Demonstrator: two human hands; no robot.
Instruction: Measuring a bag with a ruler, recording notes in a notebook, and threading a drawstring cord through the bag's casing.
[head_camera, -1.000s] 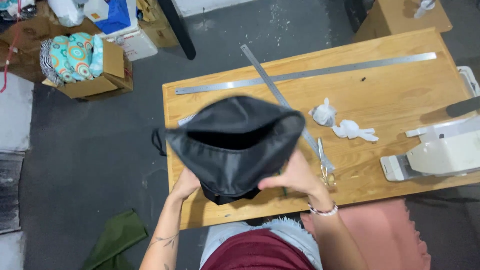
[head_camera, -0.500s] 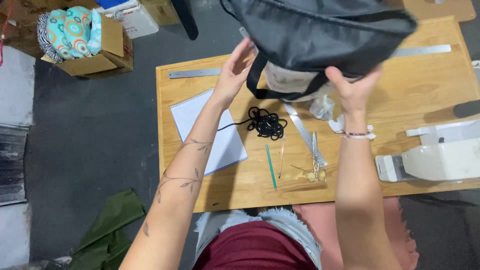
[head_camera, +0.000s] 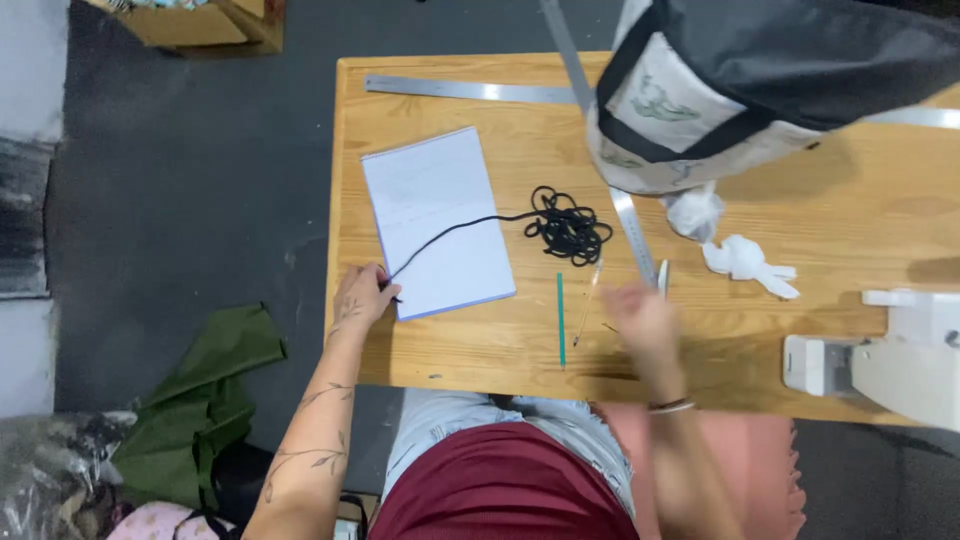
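Note:
My left hand (head_camera: 362, 295) rests at the table's left edge, its fingers pinched on the end of a black cord (head_camera: 450, 232). The cord runs across a white notepad (head_camera: 435, 220) to a tangled pile (head_camera: 568, 226). My right hand (head_camera: 640, 315) is blurred above the wooden table (head_camera: 500, 345), just below the lower end of a metal ruler (head_camera: 633, 228); I cannot tell whether it holds anything. A black and cream bag (head_camera: 760, 80) hangs close to the camera at the upper right, and what holds it is out of view.
A green pencil (head_camera: 560, 320) and a thin pen (head_camera: 587, 300) lie near the front edge. Two white crumpled wads (head_camera: 745, 260) sit right of the ruler. A long steel rule (head_camera: 460, 90) lies along the back. A white sewing machine (head_camera: 890, 360) stands right; green cloth (head_camera: 215, 385) lies on the floor.
Both hands have let go of the bag and dropped to the table. The left hand now pinches the cord end by the notepad; the right hand is moving near the ruler.

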